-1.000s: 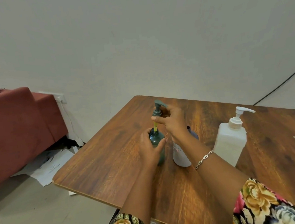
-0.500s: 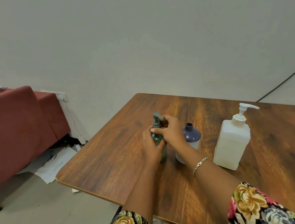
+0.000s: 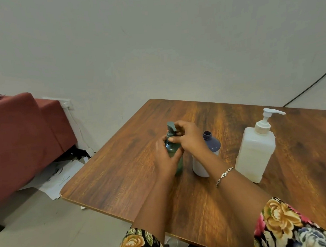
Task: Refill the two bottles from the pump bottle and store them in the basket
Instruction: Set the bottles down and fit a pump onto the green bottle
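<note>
Three bottles (image 3: pixel 172 149) (image 3: pixel 212 143) (image 3: pixel 256 151), two hands (image 3: pixel 166 159) (image 3: pixel 188 139), one table (image 3: pixel 113 176)

- The green bottle (image 3: pixel 172 149): small, dark, translucent, upright on the surface (image 3: pixel 122 165). The left hand (image 3: pixel 166 159) grips its body, and the right hand (image 3: pixel 188 138) pinches its grey-green pump head (image 3: pixel 171 127).
- The blue bottle (image 3: pixel 212 143): dark blue shoulder, white lower body, upright, neck uncapped, just right of the green one.
- The pump bottle (image 3: pixel 255 152): large, milky white, squarish, upright, nozzle pointing right, farther right.
</note>
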Available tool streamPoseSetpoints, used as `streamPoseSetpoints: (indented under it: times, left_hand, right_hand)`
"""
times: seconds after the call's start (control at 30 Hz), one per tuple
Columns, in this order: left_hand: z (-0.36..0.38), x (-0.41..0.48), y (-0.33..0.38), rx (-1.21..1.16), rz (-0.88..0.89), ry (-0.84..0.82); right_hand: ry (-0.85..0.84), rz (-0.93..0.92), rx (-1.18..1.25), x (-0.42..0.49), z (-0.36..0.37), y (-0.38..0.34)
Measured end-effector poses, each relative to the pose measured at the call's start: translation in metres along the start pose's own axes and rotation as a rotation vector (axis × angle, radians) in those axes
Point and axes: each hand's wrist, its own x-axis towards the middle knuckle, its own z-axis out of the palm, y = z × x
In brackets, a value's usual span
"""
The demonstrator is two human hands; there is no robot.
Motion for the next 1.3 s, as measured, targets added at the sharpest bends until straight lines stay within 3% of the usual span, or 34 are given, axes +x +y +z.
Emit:
streamPoseSetpoints:
  times: [0.2, 0.5, 0.83, 0.97, 1.17, 1.3]
  left_hand:
    - [0.000, 0.000, -0.002, 0.006, 0.019, -0.005]
    - [0.000, -0.001, -0.003, 0.008, 0.022, -0.012]
    - [0.000, 0.001, -0.005, 0.006, 0.016, -0.016]
    - [-0.002, 0.000, -0.005, -0.005, 0.010, -0.033]
    - [-0.002, 0.003, -0.005, 0.003, 0.016, -0.018]
    - [0.001, 0.003, -0.007, 0.018, 0.017, -0.025]
  right_hand:
    - [-0.038, -0.025, -0.084, 0.002, -0.004, -0.002]
    - [-0.103, -0.012, 0.027, 0.001, -0.012, -0.008]
    - [-0.084, -0.065, -0.171, 0.006, -0.008, -0.004]
    - [-0.163, -0.035, -0.277, 0.010, -0.010, -0.011]
    - [-0.281, -0.050, -0.160, 0.012, -0.020, -0.009]
    - [-0.241, -0.042, -0.194, 0.014, -0.014, -0.004]
